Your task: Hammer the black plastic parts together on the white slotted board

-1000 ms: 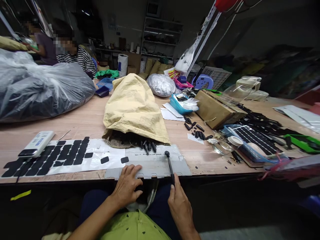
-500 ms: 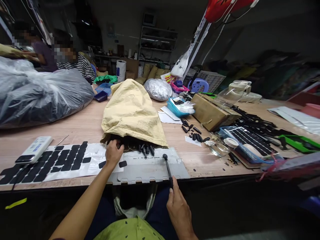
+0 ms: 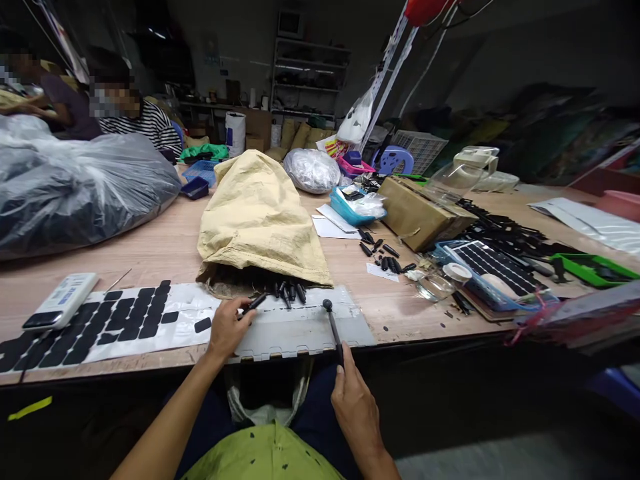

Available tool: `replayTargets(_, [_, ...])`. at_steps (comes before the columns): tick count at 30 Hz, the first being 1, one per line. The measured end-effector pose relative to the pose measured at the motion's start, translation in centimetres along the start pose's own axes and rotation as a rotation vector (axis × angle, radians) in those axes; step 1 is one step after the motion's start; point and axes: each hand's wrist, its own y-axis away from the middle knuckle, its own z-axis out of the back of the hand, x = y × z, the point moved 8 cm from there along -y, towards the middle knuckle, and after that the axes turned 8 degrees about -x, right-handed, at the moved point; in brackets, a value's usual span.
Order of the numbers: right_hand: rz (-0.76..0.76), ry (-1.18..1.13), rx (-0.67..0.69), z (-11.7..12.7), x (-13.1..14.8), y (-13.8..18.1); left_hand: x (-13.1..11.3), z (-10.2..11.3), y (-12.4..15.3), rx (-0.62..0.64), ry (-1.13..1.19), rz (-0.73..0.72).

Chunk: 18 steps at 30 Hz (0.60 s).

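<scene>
My left hand pinches a small black tapered plastic part between thumb and fingers, just in front of the mouth of a tan sack. Several similar black parts lie at the sack's opening. In my right hand is a slim tool with a dark handle, grey shaft and round black head, its fingers wrapped round the handle. The tool's head is over a grey board at the table edge. The sack's inside is dark and mostly hidden.
Left of the board lies a white sheet of black stickers with a white device on it. A big plastic bag stands behind. To the right are loose black parts, a cardboard box and a blue tray. Two people sit at far left.
My left hand has drawn back from the sack's mouth with a black part in its fingers. My right hand keeps hold of the tool, nearly in place. The view has shifted slightly.
</scene>
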Motion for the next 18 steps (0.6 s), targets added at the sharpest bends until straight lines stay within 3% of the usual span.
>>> replayTargets(4, [-0.024, 0.005, 0.033, 0.0, 0.0, 0.0, -3.0, -3.1, 2.2, 0.175, -0.041, -0.180])
replayTargets(7, [-0.036, -0.006, 0.059, 0.0, 0.1, 0.0, -3.6, -4.7, 2.3, 0.244, -0.147, -0.208])
replayTargets(12, [-0.082, -0.059, 0.088, -0.1, -0.3, -0.3, -3.7, -5.4, 2.0, 0.257, -0.161, -0.250])
replayTargets(18, [-0.129, -0.370, 0.112, 0.3, -0.7, -0.3, -3.0, -5.6, 1.9, 0.260, -0.121, -0.206])
